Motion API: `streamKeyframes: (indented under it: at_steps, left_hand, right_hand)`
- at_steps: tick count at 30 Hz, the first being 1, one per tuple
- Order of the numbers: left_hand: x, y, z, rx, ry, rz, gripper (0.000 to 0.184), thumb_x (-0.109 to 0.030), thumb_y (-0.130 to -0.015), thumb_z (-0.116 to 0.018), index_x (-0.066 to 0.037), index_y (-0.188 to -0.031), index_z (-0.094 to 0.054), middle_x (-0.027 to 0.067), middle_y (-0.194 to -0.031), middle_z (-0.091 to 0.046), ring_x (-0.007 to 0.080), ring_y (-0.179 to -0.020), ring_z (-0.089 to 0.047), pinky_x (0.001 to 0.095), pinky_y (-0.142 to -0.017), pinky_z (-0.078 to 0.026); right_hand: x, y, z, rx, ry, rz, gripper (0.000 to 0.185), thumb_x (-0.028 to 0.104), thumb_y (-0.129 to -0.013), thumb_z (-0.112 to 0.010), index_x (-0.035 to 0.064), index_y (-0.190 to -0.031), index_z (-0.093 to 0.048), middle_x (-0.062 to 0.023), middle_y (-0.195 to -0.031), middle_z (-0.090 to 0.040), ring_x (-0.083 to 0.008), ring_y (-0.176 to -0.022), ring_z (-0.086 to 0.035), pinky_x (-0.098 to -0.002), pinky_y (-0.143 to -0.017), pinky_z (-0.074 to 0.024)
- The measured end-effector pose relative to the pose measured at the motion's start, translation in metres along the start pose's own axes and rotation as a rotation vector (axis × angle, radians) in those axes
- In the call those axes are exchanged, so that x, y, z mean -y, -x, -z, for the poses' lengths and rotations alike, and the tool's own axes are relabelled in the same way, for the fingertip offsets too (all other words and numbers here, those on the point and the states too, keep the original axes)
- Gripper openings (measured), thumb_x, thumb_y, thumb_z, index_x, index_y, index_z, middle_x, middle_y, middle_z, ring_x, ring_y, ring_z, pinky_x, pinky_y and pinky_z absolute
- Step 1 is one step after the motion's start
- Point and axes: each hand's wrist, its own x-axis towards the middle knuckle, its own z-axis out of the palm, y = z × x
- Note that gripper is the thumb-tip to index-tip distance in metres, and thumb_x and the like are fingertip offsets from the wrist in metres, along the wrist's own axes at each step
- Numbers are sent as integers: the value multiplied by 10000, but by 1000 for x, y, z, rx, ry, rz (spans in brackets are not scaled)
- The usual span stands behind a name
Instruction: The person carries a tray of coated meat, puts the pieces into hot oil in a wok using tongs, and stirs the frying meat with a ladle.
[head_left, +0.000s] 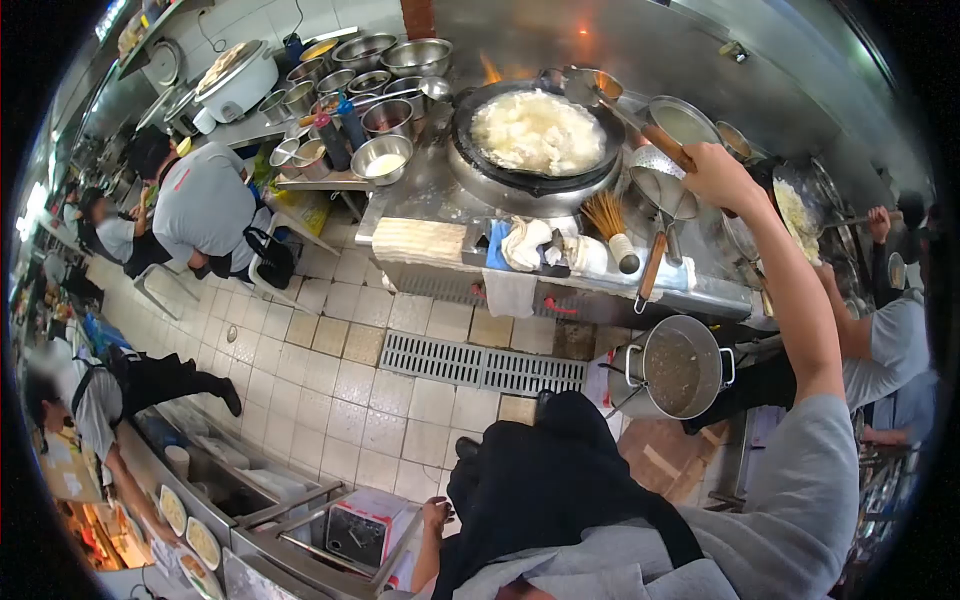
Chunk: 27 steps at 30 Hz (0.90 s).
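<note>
My right hand (718, 178) grips the wooden handle of a wok ladle (660, 140), its metal head beyond the right rim of the wok. A large black wok (612, 130) sits on the burner ring, full of pale, foamy, bubbling food (535, 130). Flames show behind it. Low beside my dark apron, my left hand (436, 512) hangs with loosely bent fingers and nothing visible in it. Nearest my right hand are a strainer with a wooden handle (653, 265) and a bamboo wok brush (608, 222) on the stove front.
Metal bowls (385, 120), sauce bottles (350, 122) and a rice cooker (237, 85) line the left counter. A deep pot (683, 368) of brown liquid stands below the stove. A floor drain (480, 362) crosses the tiles. Co-workers are at the left and right; one (885, 340) works at another wok.
</note>
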Motion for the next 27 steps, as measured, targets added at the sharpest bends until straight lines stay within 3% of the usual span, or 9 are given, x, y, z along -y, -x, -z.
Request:
streamKeyframes:
  at_steps: [3,6,9,12,15,19,21,27]
  left_hand:
    - [-4,-11,-1,1,45,27,327,25,-806,-537,5,-1132,-560,142,-820,-650,225,-631,-652,359,-524,-561]
    - [-11,-19,-5,-5,46,1,340,27,-798,-547,7,-1137,-561,150,-820,-651,234,-647,-661,363,-530,-567]
    - [-21,-16,-11,-20,11,16,350,21,-792,-555,9,-1142,-560,150,-825,-651,239,-655,-665,365,-535,-572]
    - [-23,-11,-15,-25,62,23,360,13,-786,-566,10,-1146,-560,155,-834,-651,239,-655,-665,365,-539,-575]
    - [-17,-4,-28,-76,19,46,365,10,-782,-570,10,-1147,-563,155,-832,-650,239,-653,-664,365,-541,-576]
    - [-1,12,-50,-24,-23,20,341,21,-807,-541,10,-1146,-566,148,-825,-650,225,-638,-658,361,-541,-572]
    - [-57,72,-72,-35,-243,4,332,14,-822,-529,15,-1152,-566,138,-791,-648,217,-630,-655,352,-524,-566]
    - [-37,80,-94,-79,-41,37,313,-3,-822,-534,13,-1132,-577,121,-735,-638,196,-564,-619,334,-494,-557]
  right_hand:
    - [-22,-21,-18,0,75,-42,255,70,-739,-550,-67,-936,-635,-275,-935,-643,-428,-908,-622,-475,-786,-503]
    - [-30,-37,-36,-38,54,-41,258,68,-702,-564,-94,-892,-628,-269,-795,-631,-453,-825,-615,-455,-719,-511]
    - [-43,-63,-52,30,46,-66,223,72,-720,-595,-101,-856,-634,-240,-711,-635,-392,-627,-639,-424,-543,-515]
    - [-67,-88,-51,327,-394,-185,163,93,-753,-631,-63,-801,-640,-139,-635,-617,-251,-452,-589,-353,-392,-456]
    - [-88,-92,-43,405,-601,-230,210,129,-764,-698,-44,-702,-595,-89,-559,-565,-155,-395,-511,-311,-318,-387]
    - [-122,-93,-62,446,-789,-287,186,160,-803,-680,-12,-775,-613,-49,-575,-557,-127,-406,-525,-291,-322,-395]
    - [-142,-104,-85,481,-886,-279,159,149,-828,-656,4,-870,-605,-41,-604,-564,-104,-394,-508,-276,-325,-387]
    - [-165,-131,-117,573,-1048,-327,203,143,-851,-639,25,-1010,-595,-22,-621,-566,-91,-402,-496,-259,-347,-385]
